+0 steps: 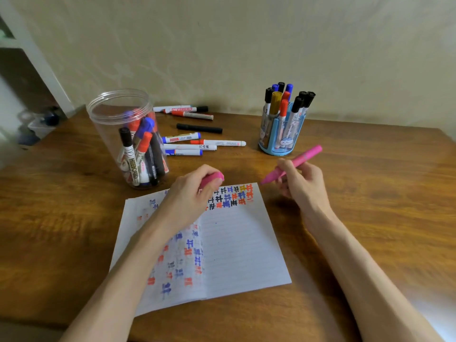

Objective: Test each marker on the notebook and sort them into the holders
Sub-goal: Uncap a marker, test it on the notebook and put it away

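An open lined notebook (237, 243) lies in front of me, with red, blue and black test marks across its top and left page. My right hand (302, 182) grips an uncapped pink marker (299, 161), tip pointing left just off the notebook's upper right corner. My left hand (190, 193) holds the pink cap (212, 178) over the notebook's top edge. A clear plastic jar (128, 137) at the left holds several markers. At the right, a blue holder (280, 134) stands with several markers in it.
Several loose markers (197, 137) lie on the wooden table (370, 206) between the jar and the blue holder, near the wall. The table's left edge drops to a floor with clutter.
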Action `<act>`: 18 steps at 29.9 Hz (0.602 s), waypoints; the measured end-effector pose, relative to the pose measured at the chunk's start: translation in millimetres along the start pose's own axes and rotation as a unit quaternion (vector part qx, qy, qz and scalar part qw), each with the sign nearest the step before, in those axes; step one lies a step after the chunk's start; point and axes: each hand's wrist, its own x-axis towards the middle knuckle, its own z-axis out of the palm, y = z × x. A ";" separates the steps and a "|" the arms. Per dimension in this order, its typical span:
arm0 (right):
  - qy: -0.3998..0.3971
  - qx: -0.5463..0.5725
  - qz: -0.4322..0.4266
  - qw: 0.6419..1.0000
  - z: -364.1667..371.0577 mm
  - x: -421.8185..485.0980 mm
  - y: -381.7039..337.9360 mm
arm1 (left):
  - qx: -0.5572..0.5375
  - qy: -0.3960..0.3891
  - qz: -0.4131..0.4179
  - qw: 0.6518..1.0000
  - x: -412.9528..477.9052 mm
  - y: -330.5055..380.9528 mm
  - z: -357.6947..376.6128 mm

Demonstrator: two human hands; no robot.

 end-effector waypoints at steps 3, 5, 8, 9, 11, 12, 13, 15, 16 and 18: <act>-0.037 -0.030 0.006 0.999 -0.3 -2.0 1.1 | 0.036 -0.012 0.017 0.999 -0.9 -1.2 6.9; -0.053 -0.069 0.004 0.996 -3.1 -0.9 2.7 | 0.050 -0.006 0.021 0.999 -3.2 -2.1 6.8; -0.077 -0.134 -0.010 0.988 -0.1 0.1 5.5 | 0.056 0.004 0.032 0.998 -5.9 -3.2 7.2; -0.086 -0.148 -0.015 0.985 0.3 0.5 5.9 | 0.057 0.007 0.037 0.998 -6.4 -3.6 7.5; -0.100 -0.165 -0.023 0.981 -0.5 0.5 6.3 | 0.060 0.007 0.041 0.997 -6.5 -4.3 7.8; -0.105 -0.168 -0.026 0.980 -1.0 0.1 6.3 | 0.062 0.008 0.042 0.997 -6.3 -4.3 8.0; -0.108 -0.169 -0.026 0.979 -1.5 -0.4 6.3 | 0.065 0.008 0.043 0.997 -6.3 -4.2 8.4; -0.111 -0.168 -0.028 0.979 -1.8 -0.8 6.0 | 0.069 0.009 0.043 0.997 -6.6 -3.9 9.1; -0.111 -0.168 -0.032 0.979 -1.8 -0.9 6.0 | 0.071 0.008 0.044 0.997 -6.5 -3.9 9.6; -0.110 -0.177 -0.042 0.977 -1.1 -0.7 6.6 | 0.074 0.009 0.045 0.996 -6.8 -4.1 9.7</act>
